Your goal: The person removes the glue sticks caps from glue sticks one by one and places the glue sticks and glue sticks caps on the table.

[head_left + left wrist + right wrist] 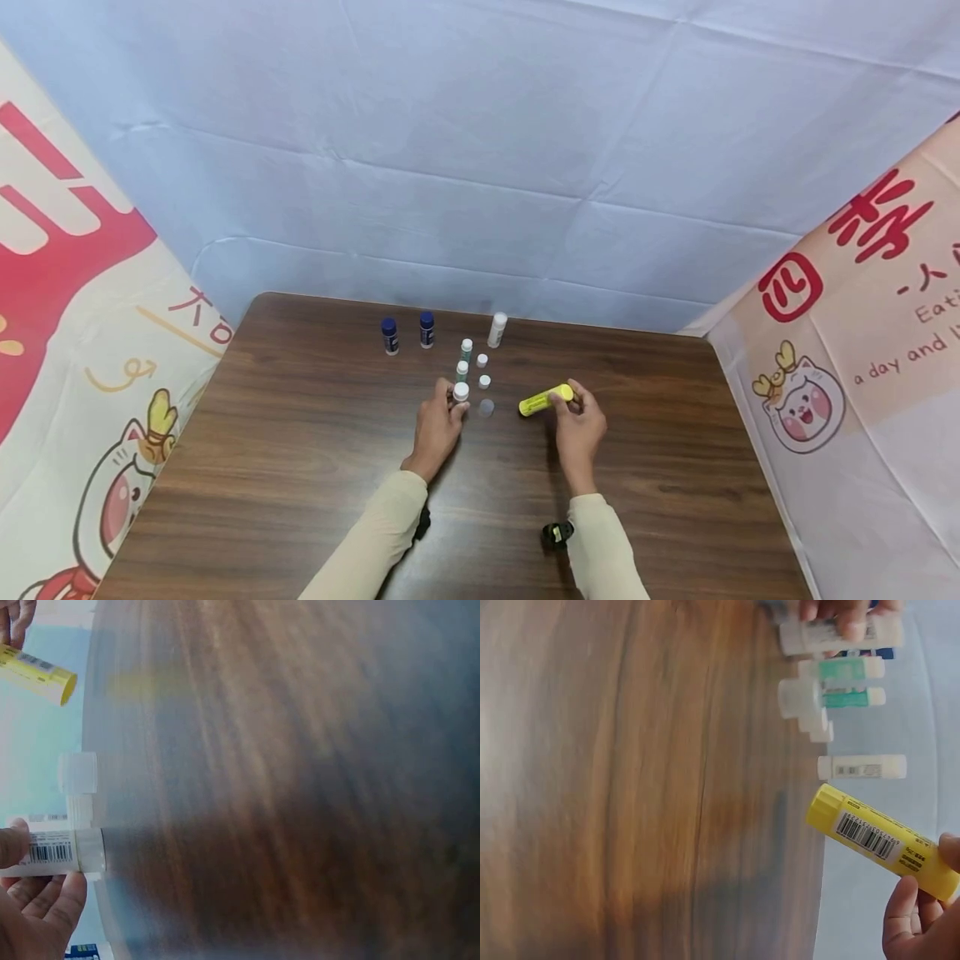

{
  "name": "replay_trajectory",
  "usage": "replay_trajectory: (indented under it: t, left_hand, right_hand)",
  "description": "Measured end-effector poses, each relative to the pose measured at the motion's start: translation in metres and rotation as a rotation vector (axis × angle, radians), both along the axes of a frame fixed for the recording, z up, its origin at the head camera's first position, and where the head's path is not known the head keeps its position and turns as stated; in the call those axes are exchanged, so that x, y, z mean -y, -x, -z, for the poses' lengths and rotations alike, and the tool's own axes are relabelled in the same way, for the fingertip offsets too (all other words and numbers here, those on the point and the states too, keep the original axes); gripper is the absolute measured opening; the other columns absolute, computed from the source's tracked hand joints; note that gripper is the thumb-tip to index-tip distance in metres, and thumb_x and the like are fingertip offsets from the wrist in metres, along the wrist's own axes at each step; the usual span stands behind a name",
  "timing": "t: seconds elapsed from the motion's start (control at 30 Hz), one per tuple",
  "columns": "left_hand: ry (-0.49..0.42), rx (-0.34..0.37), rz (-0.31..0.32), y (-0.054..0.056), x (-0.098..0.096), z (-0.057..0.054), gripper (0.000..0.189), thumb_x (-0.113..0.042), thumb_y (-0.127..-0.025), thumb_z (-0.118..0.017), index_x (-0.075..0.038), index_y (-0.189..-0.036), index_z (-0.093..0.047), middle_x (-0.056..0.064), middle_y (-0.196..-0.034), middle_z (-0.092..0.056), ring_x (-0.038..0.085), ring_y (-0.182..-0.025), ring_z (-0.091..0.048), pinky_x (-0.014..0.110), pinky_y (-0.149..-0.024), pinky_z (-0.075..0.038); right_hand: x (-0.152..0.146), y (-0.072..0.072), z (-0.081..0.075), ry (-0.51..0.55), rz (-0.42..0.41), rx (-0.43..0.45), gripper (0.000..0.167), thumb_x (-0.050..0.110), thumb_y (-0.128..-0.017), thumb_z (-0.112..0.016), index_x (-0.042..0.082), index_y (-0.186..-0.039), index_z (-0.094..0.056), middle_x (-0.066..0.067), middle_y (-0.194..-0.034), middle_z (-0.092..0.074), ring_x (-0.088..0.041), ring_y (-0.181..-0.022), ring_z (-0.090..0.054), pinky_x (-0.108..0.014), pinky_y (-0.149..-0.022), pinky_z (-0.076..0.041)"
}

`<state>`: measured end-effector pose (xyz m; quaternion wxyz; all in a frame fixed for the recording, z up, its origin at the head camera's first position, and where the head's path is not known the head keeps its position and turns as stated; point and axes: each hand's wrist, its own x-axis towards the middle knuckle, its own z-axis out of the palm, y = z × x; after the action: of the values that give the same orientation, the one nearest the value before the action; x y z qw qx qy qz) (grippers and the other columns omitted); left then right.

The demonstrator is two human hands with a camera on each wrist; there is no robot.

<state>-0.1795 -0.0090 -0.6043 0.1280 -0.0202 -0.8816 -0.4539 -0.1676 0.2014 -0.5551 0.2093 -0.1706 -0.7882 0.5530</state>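
"On the bench [300, 450], head view?"

"Left hand [437, 427] pinches a white glue stick [461, 392]; farther right, right hand [581, 428] grips a yellow glue stick [542, 402]."

"Left wrist?"

"White one upright, translucent cap [78, 773] nearby."

"Right wrist?"

"Yellow one tilted off the bench, barcode [867, 835] showing."

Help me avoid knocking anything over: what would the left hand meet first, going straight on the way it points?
Past the white tube it holds, the left hand would probably meet the nearer green tube first; how wide the gap is, I can't tell.
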Motion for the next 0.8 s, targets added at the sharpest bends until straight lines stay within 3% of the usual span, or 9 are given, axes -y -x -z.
replay_trajectory:
  t: [0.2, 0.4, 0.63, 0.8]
  left_hand:
    - [0.0, -0.01, 0.008, 0.0, 0.0, -0.002, 0.028, -0.012, -0.086, -0.073, -0.009, -0.101, -0.05, 0.01, -0.092, -0.07, 0.022, -0.079, -0.067, 0.042, -0.067, -0.053]
    - [-0.006, -0.001, 0.008, -0.001, 0.0, -0.003, 0.027, -0.012, -0.086, -0.073, -0.01, -0.1, -0.049, 0.009, -0.089, -0.07, 0.023, -0.078, -0.066, 0.042, -0.067, -0.052]
    - [-0.018, -0.005, 0.004, -0.002, 0.001, -0.003, 0.027, -0.01, -0.086, -0.072, -0.009, -0.099, -0.049, 0.011, -0.095, -0.07, 0.027, -0.088, -0.068, 0.044, -0.074, -0.053]
    - [-0.023, -0.011, 0.001, -0.003, 0.0, -0.005, 0.027, -0.009, -0.086, -0.073, -0.008, -0.101, -0.05, 0.013, -0.098, -0.071, 0.028, -0.09, -0.068, 0.045, -0.076, -0.054]
  right_hand:
    - [0.004, -0.009, -0.007, 0.25, 0.005, 0.032, 0.039, 0.005, -0.085, -0.073, -0.008, -0.12, -0.062, -0.024, -0.107, -0.066, -0.009, -0.082, -0.062, -0.015, -0.068, -0.05]
    - [0.012, -0.022, -0.011, 0.512, 0.018, 0.099, 0.043, 0.004, -0.085, -0.073, -0.011, -0.122, -0.058, -0.009, -0.094, -0.066, -0.009, -0.067, -0.058, -0.022, -0.063, -0.051]
    - [0.023, -0.037, -0.002, 0.646, 0.028, 0.138, 0.045, 0.004, -0.085, -0.072, -0.013, -0.124, -0.055, -0.001, -0.085, -0.065, -0.008, -0.059, -0.055, -0.02, -0.059, -0.05]
    - [0.029, -0.044, 0.003, 0.714, 0.049, 0.157, 0.044, 0.003, -0.086, -0.071, -0.015, -0.122, -0.055, -0.001, -0.085, -0.065, -0.007, -0.063, -0.057, -0.019, -0.059, -0.05]
